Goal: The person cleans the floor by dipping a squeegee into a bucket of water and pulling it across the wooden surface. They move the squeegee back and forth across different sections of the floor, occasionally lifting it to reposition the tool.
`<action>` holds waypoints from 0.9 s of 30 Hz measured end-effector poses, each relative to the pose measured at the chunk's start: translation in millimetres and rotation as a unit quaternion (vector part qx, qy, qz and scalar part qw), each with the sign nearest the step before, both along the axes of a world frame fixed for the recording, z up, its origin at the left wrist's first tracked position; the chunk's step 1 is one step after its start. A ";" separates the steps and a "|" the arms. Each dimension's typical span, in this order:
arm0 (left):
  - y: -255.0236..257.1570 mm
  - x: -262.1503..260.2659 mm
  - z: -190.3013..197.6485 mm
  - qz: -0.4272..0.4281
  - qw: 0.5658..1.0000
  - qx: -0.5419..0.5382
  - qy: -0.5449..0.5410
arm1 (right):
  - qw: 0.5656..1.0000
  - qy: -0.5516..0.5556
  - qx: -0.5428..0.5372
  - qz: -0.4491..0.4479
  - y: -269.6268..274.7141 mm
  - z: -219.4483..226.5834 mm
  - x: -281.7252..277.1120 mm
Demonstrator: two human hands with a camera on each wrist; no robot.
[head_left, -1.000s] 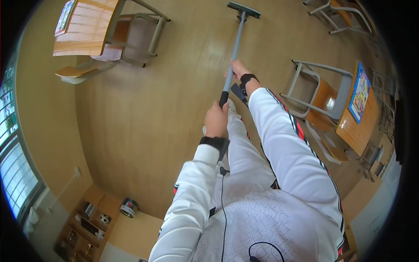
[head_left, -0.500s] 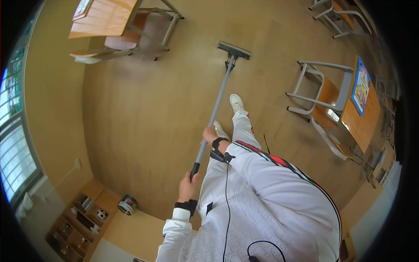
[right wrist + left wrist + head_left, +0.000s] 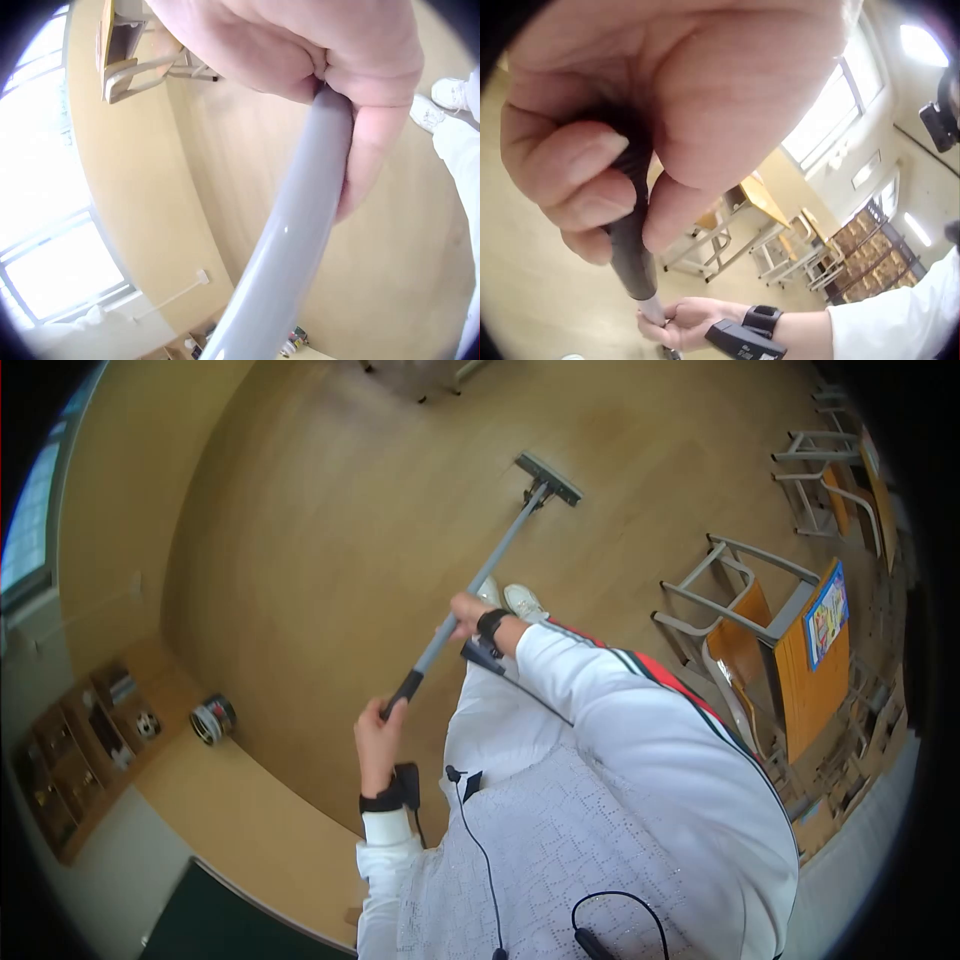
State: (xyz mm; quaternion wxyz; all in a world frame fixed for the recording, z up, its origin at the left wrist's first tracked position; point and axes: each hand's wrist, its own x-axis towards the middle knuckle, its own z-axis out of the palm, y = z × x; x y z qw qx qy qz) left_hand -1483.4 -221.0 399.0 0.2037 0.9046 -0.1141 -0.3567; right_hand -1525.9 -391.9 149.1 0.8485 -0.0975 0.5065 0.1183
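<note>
A mop [image 3: 500, 550] slants across the head view, its flat grey head [image 3: 548, 478] on the wooden floor ahead of the person's white shoes. The left hand [image 3: 380, 745] grips the black handle end, low by the left hip. In the left wrist view its curled fingers and thumb wrap the black grip [image 3: 634, 255]. Farther down the pole, the right hand [image 3: 466, 616] holds the grey shaft. The right wrist view shows that shaft [image 3: 281, 232] running out of the curled right hand [image 3: 367, 60].
On the right a desk [image 3: 820, 690] bears a colourful booklet [image 3: 826, 618], with a chair [image 3: 745, 625] beside it. More chairs [image 3: 835, 495] stand at the upper right. At lower left are a round bin [image 3: 212, 719] and a wall shelf [image 3: 60, 755].
Both hands have come back toward the body and leftward, drawing the mop head nearer. The head view has turned, so the upper-left desk has slid almost out of sight.
</note>
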 end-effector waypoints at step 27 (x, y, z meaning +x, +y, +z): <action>368.0 126.6 -0.7 0.212 0.943 -0.186 -0.178 | 0.982 0.056 -0.101 0.148 358.8 13.3 179.7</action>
